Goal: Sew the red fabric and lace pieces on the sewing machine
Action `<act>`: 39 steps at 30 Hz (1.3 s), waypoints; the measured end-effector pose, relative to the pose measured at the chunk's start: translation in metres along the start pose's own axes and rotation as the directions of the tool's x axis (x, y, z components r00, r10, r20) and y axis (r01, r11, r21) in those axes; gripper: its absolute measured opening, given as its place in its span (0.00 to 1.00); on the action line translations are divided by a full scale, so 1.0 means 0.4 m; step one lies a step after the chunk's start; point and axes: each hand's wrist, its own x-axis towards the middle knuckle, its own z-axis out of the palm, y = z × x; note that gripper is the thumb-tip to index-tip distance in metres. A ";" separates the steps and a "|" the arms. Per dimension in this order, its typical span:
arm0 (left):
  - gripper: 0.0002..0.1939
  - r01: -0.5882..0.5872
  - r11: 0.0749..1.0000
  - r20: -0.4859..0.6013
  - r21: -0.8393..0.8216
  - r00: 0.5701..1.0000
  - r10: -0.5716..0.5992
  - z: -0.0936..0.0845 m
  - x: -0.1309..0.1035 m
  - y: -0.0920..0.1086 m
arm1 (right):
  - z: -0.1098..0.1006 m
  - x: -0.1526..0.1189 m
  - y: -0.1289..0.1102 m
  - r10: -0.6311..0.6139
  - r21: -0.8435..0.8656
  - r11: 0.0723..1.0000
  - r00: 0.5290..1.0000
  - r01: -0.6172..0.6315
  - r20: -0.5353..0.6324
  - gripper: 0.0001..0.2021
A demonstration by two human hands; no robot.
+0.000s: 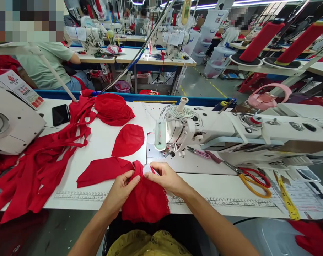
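Observation:
A red fabric piece with a scalloped edge (pixel 147 201) hangs over the table's front edge, pinched between both my hands. My left hand (pixel 121 190) is closed on its upper left part. With thumb and fingers together, my right hand (pixel 165 176) grips the upper right part and a small white label (pixel 147 170), partly hidden by the fingers. A flat red strip (pixel 104 171) extends left from my fingers. Beyond my hands lies a red rounded cut piece (pixel 128 140), and behind it a stack of red pieces (pixel 113 109). The sewing machine head (pixel 174 133) stands just past my right hand.
Orange-handled scissors (pixel 254 181) and small snips (pixel 198 152) lie right of the needle area. A yellow tape measure (pixel 286 197) rests on paper. At left are heaped red strips (pixel 46 160), a phone (pixel 60 115) and another machine (pixel 14 121). A person in pale green (pixel 49 65) sits beyond.

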 end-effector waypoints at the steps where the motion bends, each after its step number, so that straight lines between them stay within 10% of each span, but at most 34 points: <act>1: 0.23 0.033 0.999 0.009 -0.024 0.999 -0.033 -0.005 0.003 0.000 | -0.001 -0.006 -0.002 0.003 -0.029 1.000 1.000 -0.003 0.004 0.22; 10: 0.08 0.053 0.928 -0.052 -0.369 0.996 -0.078 -0.019 0.079 0.071 | -0.016 -0.065 0.010 0.103 -0.173 0.980 0.994 -0.095 0.037 0.14; 20: 0.15 -0.122 0.989 -0.113 0.089 0.985 0.132 -0.070 0.197 0.230 | -0.058 -0.104 0.011 0.237 0.066 0.968 0.968 -0.243 0.083 0.21; 24: 0.20 -0.140 0.923 -0.160 0.359 0.965 0.208 -0.095 0.202 0.220 | -0.098 -0.129 0.024 0.256 -0.020 0.967 0.965 -0.255 0.059 0.23; 29: 0.15 -0.312 0.648 -0.096 0.695 0.852 0.514 -0.085 0.164 0.140 | -0.149 -0.155 0.020 0.270 -0.130 0.957 0.960 -0.260 0.070 0.23; 31: 0.12 -0.500 0.418 0.208 0.759 0.793 0.572 -0.072 0.158 0.114 | -0.162 -0.160 0.019 0.282 -0.145 0.952 0.956 -0.269 0.075 0.22; 35: 0.16 -0.806 -0.108 0.776 0.582 0.511 0.369 -0.046 0.179 0.072 | -0.189 -0.146 0.027 0.242 -0.251 0.942 0.969 -0.224 0.044 0.18; 39: 0.12 -0.762 -0.171 0.745 0.625 0.515 0.425 -0.020 0.211 0.039 | -0.225 -0.104 0.019 -0.007 -0.639 0.761 0.984 -0.110 -0.178 0.05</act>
